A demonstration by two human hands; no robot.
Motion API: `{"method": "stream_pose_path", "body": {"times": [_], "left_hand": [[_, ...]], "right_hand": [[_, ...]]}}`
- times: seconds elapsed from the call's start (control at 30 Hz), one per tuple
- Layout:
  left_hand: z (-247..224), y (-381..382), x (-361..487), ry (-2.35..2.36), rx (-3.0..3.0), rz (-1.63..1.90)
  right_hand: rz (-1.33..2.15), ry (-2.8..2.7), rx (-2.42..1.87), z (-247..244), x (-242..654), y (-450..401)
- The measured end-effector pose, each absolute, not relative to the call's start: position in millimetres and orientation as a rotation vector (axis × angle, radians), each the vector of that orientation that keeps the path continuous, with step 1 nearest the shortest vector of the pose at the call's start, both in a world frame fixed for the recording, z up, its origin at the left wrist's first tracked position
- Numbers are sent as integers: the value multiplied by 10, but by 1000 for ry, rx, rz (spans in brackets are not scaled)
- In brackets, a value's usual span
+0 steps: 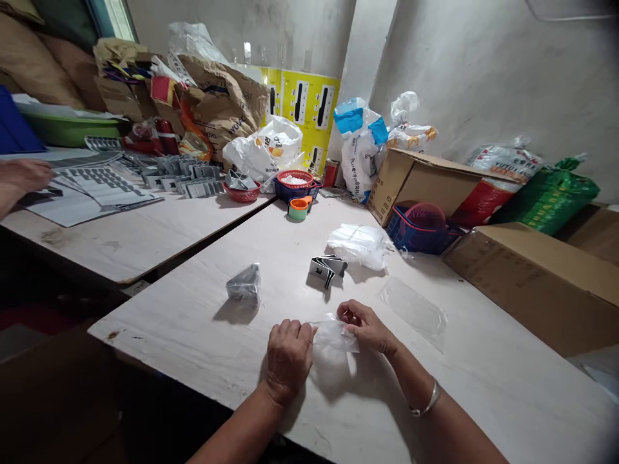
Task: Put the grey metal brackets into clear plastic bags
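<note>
Both of my hands grip a small clear plastic bag [334, 336] above the front of the table. My left hand [290, 354] is closed, pinching the bag's left end. At the right end, my right hand [368, 327] holds the bag between thumb and fingers. Just beyond the bag stands a folded grey printed card [327, 269] with zigzag folds and black edges. To the left sits a grey folded piece wrapped in clear plastic [244, 287]. A flat clear plastic bag [414, 311] lies right of my right hand, and a stack of white plastic bags [358, 245] lies behind the card.
Cardboard boxes [536, 277] and a blue basket [420, 232] line the right side. An orange and green tape roll [299, 209] and red baskets [242, 192] stand at the back. Another person's hand [24, 180] touches printed sheets [91, 193] on the left table, near several folded cards [186, 177].
</note>
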State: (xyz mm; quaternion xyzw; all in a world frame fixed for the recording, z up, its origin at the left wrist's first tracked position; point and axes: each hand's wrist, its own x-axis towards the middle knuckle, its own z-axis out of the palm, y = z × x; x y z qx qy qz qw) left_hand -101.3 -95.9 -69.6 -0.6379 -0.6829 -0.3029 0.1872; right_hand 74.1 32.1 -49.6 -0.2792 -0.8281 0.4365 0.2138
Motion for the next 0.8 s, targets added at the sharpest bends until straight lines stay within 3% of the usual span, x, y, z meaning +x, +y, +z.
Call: {"method": "stream_pose_path", "body": {"times": [0.1, 0.33, 0.4, 0.57, 0.8], "left_hand": [[-726, -954, -1042, -1901, -1756, -994], [-688, -995, -1118, -1735, -1697, -1229], [-675, -988, -1114, -1794, -1678, -1110], [-691, -941, -1080, -1980, -1622, -817], [-684, -921, -1021, -1966, -1731, -827]], "right_hand": [[1223, -2369, -789, -413, 713, 361], [327, -2355, -781, -545, 555, 69], [406, -2307, -856, -600, 524, 70], [1136, -1889, -956, -640, 489, 317], [948, -1754, -1061, -700, 246, 738]]}}
